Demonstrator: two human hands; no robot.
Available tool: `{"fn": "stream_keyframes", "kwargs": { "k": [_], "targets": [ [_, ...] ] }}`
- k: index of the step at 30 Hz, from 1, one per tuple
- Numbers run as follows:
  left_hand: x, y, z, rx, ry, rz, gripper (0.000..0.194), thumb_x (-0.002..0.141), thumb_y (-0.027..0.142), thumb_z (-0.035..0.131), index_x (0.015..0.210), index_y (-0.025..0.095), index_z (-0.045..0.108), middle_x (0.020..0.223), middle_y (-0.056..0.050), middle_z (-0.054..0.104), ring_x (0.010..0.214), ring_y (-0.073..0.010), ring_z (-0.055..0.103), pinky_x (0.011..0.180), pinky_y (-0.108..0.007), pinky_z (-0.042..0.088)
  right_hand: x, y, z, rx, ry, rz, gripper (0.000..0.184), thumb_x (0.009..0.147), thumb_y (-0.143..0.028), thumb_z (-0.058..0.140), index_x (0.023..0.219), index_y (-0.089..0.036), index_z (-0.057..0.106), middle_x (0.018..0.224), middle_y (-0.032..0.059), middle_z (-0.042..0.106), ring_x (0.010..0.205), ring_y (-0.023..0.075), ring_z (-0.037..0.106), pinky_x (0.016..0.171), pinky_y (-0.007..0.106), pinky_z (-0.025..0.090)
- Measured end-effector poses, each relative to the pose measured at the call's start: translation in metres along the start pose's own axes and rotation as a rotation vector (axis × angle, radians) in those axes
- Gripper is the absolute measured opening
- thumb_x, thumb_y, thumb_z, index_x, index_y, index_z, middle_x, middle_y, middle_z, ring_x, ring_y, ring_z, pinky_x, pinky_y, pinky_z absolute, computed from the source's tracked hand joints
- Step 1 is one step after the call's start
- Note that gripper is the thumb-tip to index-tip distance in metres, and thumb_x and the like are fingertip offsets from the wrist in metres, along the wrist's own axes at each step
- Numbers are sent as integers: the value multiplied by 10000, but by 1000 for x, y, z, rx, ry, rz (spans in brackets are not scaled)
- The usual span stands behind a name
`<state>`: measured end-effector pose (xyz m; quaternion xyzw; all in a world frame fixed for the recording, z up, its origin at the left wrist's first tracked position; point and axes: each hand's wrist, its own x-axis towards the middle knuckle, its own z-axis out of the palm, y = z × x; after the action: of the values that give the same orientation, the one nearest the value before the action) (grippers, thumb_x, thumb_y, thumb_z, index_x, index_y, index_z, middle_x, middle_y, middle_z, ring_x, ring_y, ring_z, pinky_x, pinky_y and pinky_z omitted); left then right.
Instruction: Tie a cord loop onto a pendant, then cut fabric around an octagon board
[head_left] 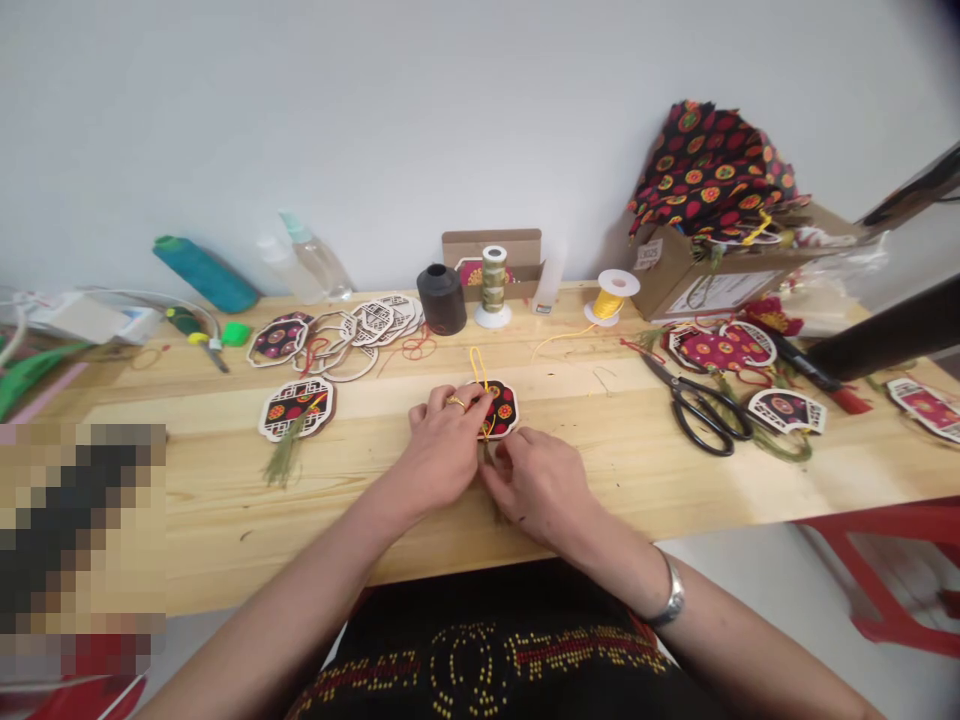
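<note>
A flower-patterned black fabric pendant (pixel 505 406) with a pale scalloped edge lies flat on the table in front of me. From its top rises a yellow cord loop (pixel 478 368). My left hand (pixel 444 445) covers the pendant's left part, fingers closed and pressing it down. Just below the pendant's lower edge, my right hand (pixel 541 484) is closed, its thumb and fingers pinching at an olive tassel that they mostly hide. Left of my hands rests another pendant (pixel 294 410) with a green tassel (pixel 283 455).
Black scissors (pixel 701 410) lie at right among more pendants (pixel 720 350). A black thread spool (pixel 442 300), an olive thread spool (pixel 493 285) and a yellow cord spool (pixel 611 298) stand behind. Wooden frames (pixel 382 322) are piled back left. A cardboard box (pixel 697 280) holds patterned fabric.
</note>
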<state>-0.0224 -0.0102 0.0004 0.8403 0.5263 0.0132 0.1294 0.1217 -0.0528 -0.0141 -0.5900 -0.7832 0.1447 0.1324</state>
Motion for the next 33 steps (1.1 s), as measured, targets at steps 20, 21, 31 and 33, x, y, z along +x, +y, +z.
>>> {"fn": "stream_keyframes", "kwargs": {
  "k": [20,21,31,33],
  "targets": [
    [1,4,-1,-18,-9,-40,413,950,264,358,1340,227,489,1448,-91,443,1234,-320,355,898,-486,375,3,-7,2,-25,-41,35,285,924,-244,416,833,-138,664,788,124,698,675,219,643,584,308,425],
    [1,4,-1,-17,-11,-42,409,949,275,372,1337,227,490,1449,-89,443,1239,-321,352,902,-486,373,2,-7,3,-21,-41,34,283,923,-244,416,835,-138,664,793,125,699,678,220,643,587,309,426],
    [0,5,2,9,38,-32,397,937,253,409,1321,220,506,1432,-88,472,1231,-331,364,879,-482,382,7,12,-8,290,79,136,199,871,-195,488,991,-143,638,903,125,708,808,224,658,733,354,508],
    [1,6,2,10,41,-42,396,936,259,418,1320,224,507,1424,-84,482,1225,-332,370,876,-480,381,14,23,-12,488,110,206,323,838,-128,489,1151,-129,571,1034,145,700,880,215,672,790,365,527]
  ]
}}
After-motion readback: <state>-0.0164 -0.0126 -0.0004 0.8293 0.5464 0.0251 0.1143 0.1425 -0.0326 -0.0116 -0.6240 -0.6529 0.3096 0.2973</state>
